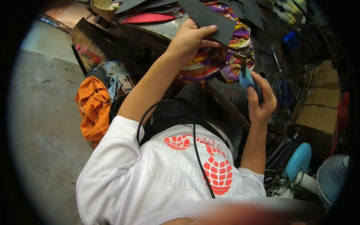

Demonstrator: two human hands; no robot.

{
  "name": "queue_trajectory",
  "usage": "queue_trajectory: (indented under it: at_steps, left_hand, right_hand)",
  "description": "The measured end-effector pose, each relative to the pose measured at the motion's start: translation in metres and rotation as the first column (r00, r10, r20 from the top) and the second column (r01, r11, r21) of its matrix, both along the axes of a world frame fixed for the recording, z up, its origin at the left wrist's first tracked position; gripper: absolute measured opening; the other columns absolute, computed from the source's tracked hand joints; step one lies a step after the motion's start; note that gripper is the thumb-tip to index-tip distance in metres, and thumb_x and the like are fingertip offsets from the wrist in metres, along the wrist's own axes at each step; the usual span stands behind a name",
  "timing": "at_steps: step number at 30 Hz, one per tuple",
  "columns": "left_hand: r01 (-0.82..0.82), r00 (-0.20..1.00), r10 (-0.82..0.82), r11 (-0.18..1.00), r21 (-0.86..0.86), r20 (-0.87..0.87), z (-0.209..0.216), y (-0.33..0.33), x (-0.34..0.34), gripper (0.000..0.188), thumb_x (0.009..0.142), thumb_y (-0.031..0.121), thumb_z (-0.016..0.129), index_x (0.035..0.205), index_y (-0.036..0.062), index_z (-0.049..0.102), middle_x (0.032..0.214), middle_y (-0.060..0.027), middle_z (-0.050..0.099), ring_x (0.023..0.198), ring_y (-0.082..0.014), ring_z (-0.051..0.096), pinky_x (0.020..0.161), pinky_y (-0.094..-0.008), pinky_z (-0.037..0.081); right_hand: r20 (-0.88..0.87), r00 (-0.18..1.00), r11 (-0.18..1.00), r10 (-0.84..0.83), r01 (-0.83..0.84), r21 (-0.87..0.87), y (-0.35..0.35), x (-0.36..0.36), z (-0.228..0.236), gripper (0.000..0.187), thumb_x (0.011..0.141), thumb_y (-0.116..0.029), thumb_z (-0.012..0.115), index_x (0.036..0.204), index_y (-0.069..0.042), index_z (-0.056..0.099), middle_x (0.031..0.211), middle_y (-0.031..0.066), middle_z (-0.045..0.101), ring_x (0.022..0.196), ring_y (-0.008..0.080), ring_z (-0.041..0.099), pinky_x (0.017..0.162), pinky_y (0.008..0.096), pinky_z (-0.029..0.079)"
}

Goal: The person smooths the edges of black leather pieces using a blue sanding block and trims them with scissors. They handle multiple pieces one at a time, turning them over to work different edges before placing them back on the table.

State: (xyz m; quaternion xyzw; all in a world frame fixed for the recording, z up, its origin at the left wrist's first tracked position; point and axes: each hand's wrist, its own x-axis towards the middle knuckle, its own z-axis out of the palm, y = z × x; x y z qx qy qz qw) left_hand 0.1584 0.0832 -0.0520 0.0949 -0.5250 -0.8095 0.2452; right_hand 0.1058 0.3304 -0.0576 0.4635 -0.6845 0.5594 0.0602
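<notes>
My left hand (186, 42) grips the lower edge of a flat dark grey sheet piece (215, 20), thumb on top and fingers underneath. My right hand (263, 100) is closed around a small tool with a light blue body (246, 80) and a dark, narrow end pointing up; its exact kind is unclear. Below and beside the sheet lies a crumpled, multicoloured patterned cloth (238, 45) on the dark work table. Scissors with blue handles (285, 92) lie to the right of my right hand, blades pointing away.
Red material (150, 17) and more dark sheets (257, 13) lie at the table's far side. A pink bottle (89, 53) and orange cloth (93, 108) are at left. Stacked tan pieces (318, 99), a blue round object (299, 161) and a fan (332, 180) stand at right.
</notes>
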Motion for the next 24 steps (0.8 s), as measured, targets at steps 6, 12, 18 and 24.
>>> queue_trajectory:
  at_steps: [6, 12, 18, 24]
  left_hand:
    - [0.216, 0.975, -0.221, 0.937, 0.276, -0.014, 0.013, 0.016, 0.036, 0.021, 0.094, 0.017, 0.066, 0.097, -0.0032, 0.065, 0.079, -0.0106, 0.071, 0.058, -0.011, 0.067, 0.053, -0.0162, 0.055]
    - [0.311, 0.95, -0.299, 0.876, 0.369, -0.089, 0.0, 0.037, 0.042, 0.021, 0.095, 0.016, 0.065, 0.104, -0.0023, 0.063, 0.094, -0.0114, 0.071, 0.078, -0.0136, 0.07, 0.066, -0.0202, 0.058]
    - [0.327, 0.945, -0.3, 0.852, 0.409, -0.131, -0.011, 0.034, 0.037, 0.023, 0.094, 0.015, 0.065, 0.112, 0.0027, 0.059, 0.105, -0.0084, 0.069, 0.093, -0.0146, 0.069, 0.08, -0.0273, 0.058]
    - [0.33, 0.943, -0.317, 0.853, 0.405, -0.1, -0.016, 0.035, 0.035, 0.019, 0.094, 0.014, 0.066, 0.109, 0.0049, 0.06, 0.1, -0.0061, 0.07, 0.088, -0.0116, 0.068, 0.072, -0.0235, 0.056]
  right_hand:
    - [0.085, 0.994, 0.997, -0.074, 0.073, 0.021, -0.013, 0.002, 0.015, 0.026, 0.092, -0.004, 0.065, 0.118, 0.0, 0.065, 0.109, 0.0076, 0.066, 0.088, 0.0115, 0.063, 0.073, 0.0239, 0.051]
    - [-0.039, 0.991, 0.991, -0.128, 0.129, 0.024, -0.031, 0.003, 0.034, 0.026, 0.085, -0.004, 0.072, 0.111, -0.003, 0.068, 0.098, 0.0078, 0.071, 0.089, 0.0171, 0.068, 0.078, 0.0271, 0.052]
    - [-0.1, 0.977, 0.982, 0.189, -0.185, 0.043, -0.031, 0.006, 0.033, 0.025, 0.082, 0.003, 0.069, 0.107, -0.002, 0.069, 0.089, 0.0079, 0.068, 0.078, 0.0153, 0.064, 0.073, 0.0266, 0.051]
    - [0.024, 1.0, 0.998, 0.016, -0.015, -0.054, -0.029, 0.001, 0.04, 0.023, 0.084, 0.0, 0.068, 0.107, -0.001, 0.069, 0.091, 0.0054, 0.068, 0.079, 0.0101, 0.062, 0.07, 0.0235, 0.049]
